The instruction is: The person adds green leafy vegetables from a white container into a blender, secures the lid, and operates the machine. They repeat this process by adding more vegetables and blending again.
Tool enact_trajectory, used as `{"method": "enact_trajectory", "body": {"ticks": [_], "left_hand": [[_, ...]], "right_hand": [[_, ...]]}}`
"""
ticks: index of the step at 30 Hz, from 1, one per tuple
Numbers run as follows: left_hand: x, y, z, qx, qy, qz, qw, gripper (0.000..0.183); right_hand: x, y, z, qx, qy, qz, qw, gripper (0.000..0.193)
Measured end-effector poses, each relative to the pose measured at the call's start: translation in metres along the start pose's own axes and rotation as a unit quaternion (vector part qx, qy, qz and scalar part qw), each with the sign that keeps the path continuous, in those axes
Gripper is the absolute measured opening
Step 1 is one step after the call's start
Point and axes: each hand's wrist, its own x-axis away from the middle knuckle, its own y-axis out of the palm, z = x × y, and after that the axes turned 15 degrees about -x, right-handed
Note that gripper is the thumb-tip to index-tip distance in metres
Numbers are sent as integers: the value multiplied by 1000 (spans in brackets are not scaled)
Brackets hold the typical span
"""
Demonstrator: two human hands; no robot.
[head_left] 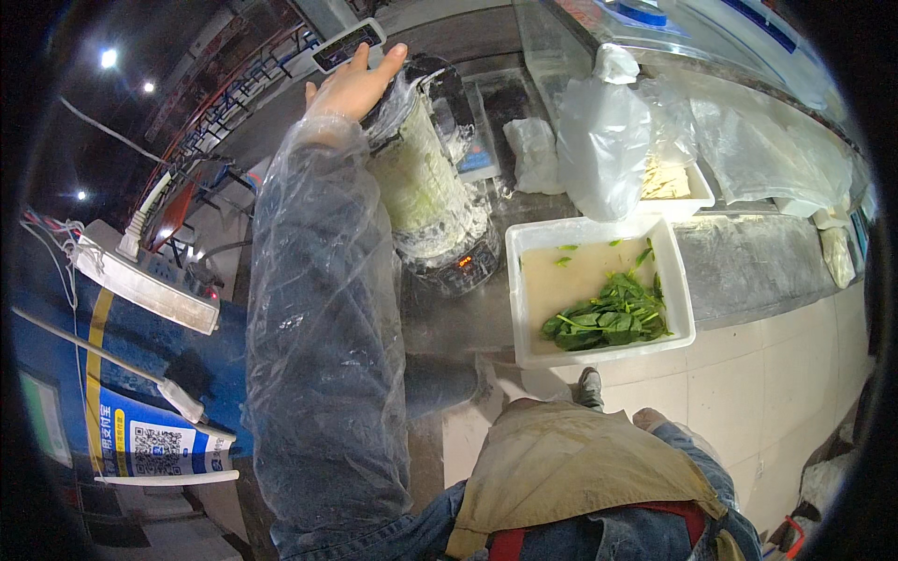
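Observation:
My left hand, in a clear plastic sleeve cover, is stretched out at the top of a blender. Its fingers are spread and hold nothing; whether the palm presses on the lid is hidden. Pale green, frothy-looking stuff fills the clear jug, and white powdery smears coat its lower part. Red digits glow on the black base. Low beside the tan apron hangs my right hand, small in view, its fingers not clear. Right of the blender, a white tub holds dark green leaves in cloudy water.
A scale with a raised display stands behind the blender. White plastic bags and a tray of pale strips lie at the far right. Power strips and cables hang at the left.

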Motion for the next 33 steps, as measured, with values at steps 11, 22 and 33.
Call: {"method": "enact_trajectory", "body": {"ticks": [11,22,33], "left_hand": [[0,0,2,-12,-14,-7,1000,91],[0,-2,3,-31,-17,-16,999,92],[-1,-2,3,-30,-19,-7,999,91]], "right_hand": [[34,-63,-60,-282,230,53,930,25],[24,-51,-48,-272,244,71,928,24],[13,-31,-30,-243,226,49,942,23]]}}
